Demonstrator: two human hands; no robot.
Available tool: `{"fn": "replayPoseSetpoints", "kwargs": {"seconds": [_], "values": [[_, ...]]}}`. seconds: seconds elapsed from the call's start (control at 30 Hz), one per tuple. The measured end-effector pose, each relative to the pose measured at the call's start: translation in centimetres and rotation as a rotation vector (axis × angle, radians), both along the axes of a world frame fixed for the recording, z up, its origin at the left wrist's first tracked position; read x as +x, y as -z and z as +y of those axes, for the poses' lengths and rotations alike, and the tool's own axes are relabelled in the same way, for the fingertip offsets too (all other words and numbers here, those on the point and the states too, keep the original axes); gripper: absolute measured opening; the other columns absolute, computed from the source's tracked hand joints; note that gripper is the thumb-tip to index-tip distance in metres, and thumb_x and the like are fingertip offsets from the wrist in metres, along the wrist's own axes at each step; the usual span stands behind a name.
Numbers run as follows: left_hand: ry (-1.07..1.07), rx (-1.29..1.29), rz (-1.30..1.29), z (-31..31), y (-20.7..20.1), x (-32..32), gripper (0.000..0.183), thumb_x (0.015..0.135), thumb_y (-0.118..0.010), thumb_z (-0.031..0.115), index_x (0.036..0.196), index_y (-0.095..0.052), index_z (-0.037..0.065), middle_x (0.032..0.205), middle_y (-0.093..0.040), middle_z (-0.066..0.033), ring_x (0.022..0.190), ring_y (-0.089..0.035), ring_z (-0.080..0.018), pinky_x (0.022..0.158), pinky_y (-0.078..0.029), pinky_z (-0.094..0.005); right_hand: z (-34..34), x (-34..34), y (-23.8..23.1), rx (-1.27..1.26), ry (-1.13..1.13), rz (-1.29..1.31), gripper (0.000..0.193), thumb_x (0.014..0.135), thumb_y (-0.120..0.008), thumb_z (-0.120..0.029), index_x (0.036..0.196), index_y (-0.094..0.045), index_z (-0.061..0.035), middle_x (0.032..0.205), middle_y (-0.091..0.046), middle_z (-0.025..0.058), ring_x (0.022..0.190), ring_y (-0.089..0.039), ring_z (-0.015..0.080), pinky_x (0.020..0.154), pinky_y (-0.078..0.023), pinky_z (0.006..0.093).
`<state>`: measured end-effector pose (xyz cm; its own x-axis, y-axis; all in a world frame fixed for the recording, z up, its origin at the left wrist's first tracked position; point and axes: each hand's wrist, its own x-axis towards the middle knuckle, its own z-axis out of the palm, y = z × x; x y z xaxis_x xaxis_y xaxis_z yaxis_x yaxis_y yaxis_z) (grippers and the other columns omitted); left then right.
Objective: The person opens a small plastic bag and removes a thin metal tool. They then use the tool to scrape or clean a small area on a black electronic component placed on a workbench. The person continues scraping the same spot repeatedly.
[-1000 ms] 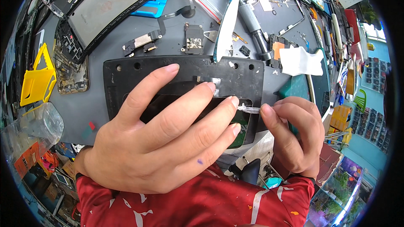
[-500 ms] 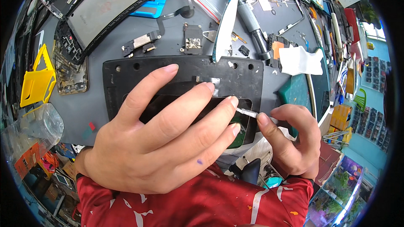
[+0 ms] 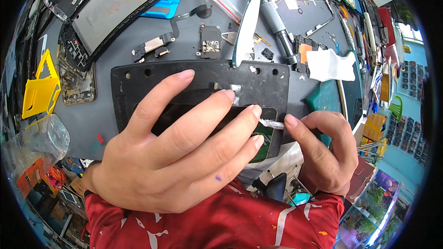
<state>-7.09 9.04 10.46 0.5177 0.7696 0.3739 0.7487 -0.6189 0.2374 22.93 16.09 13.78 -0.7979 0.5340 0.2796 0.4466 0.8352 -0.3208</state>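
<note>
A black rectangular plate (image 3: 184, 76) with holes near its corners lies before me. Set on it is a glossy dark panel with a green patch (image 3: 264, 151) near its lower right corner; much of it is hidden under my left hand. My left hand (image 3: 184, 152) lies across panel and plate, palm down, fingers spread. Between the thumb and forefinger of my right hand (image 3: 323, 150) is the outer end of a thin whitish strip (image 3: 273, 124). The strip's other end reaches the panel's right side, close to a left fingertip.
Behind the plate lie small phone parts (image 3: 211, 41), a white curved blade-like piece (image 3: 248, 23) and a grey cylindrical tool (image 3: 277, 23). A yellow plastic holder (image 3: 44, 87) and a clear container (image 3: 44, 136) are at left. White paper (image 3: 330, 66) sits at right.
My right hand has moved a little to the right with the strip pinched in it, and more of the strip shows. My left hand has stayed almost in place.
</note>
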Motion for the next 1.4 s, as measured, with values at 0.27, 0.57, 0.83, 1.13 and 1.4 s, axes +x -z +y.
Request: {"fn": "replayPoseSetpoints", "kwargs": {"seconds": [0.27, 0.57, 0.83, 1.13, 1.4], "values": [[-0.002, -0.024, -0.012, -0.1, -0.2, 0.0, 0.034, 0.098, -0.076, 0.035, 0.131, -0.085, 0.029, 0.144, -0.081, 0.0038, 0.135, -0.067, -0.0265, 0.121, -0.056, -0.0587, 0.0, 0.2, 1.2, 0.163, -0.091, 0.016, 0.061, 0.067, -0.083, -0.014, 0.125, -0.088, 0.0047, 0.112, -0.070, 0.0133, 0.089, -0.071, 0.0267, 0.068, -0.059, 0.0375], [0.006, 0.021, 0.001, 0.0, 0.3, -0.1, 0.034, 0.098, -0.077, 0.034, 0.130, -0.084, 0.029, 0.144, -0.081, 0.0040, 0.136, -0.067, -0.0265, 0.122, -0.055, -0.0587, 0.0, 0.1, 1.8, 0.277, -0.096, -0.005, 0.050, 0.073, -0.089, 0.002, 0.122, -0.085, -0.0074, 0.112, -0.071, 0.0131, 0.073, -0.067, 0.0204, 0.060, -0.050, 0.0321], [-0.001, -0.015, -0.001, 0.0, -0.2, 0.0, 0.032, 0.099, -0.078, 0.033, 0.131, -0.084, 0.030, 0.144, -0.080, 0.0042, 0.135, -0.067, -0.0261, 0.122, -0.055, -0.0584, 0.0, -0.6, 1.4, 0.061, -0.101, 0.071, 0.029, 0.082, -0.092, 0.008, 0.104, -0.078, -0.0036, 0.096, -0.072, 0.0124, 0.067, -0.063, 0.0200, 0.054, -0.043, 0.0338], [-0.003, -0.003, -0.001, 0.0, 0.0, 0.0, 0.032, 0.100, -0.078, 0.033, 0.131, -0.084, 0.030, 0.145, -0.080, 0.0045, 0.136, -0.067, -0.0260, 0.122, -0.055, -0.0583, -0.5, -0.3, 1.0, -0.058, -0.066, 0.068, 0.027, 0.081, -0.093, 0.007, 0.102, -0.078, 0.0000, 0.100, -0.071, 0.0138, 0.071, -0.063, 0.0222, 0.056, -0.045, 0.0349], [0.002, -0.006, 0.009, 0.0, -0.1, -0.1, 0.031, 0.102, -0.076, 0.035, 0.132, -0.084, 0.030, 0.146, -0.080, 0.0049, 0.136, -0.067, -0.0254, 0.122, -0.055, -0.0577, -0.6, 0.4, 1.2, -0.006, -0.044, 0.084, 0.055, 0.074, -0.085, -0.005, 0.128, -0.085, 0.0051, 0.113, -0.072, 0.0172, 0.088, -0.071, 0.0269, 0.071, -0.059, 0.0363]]}}
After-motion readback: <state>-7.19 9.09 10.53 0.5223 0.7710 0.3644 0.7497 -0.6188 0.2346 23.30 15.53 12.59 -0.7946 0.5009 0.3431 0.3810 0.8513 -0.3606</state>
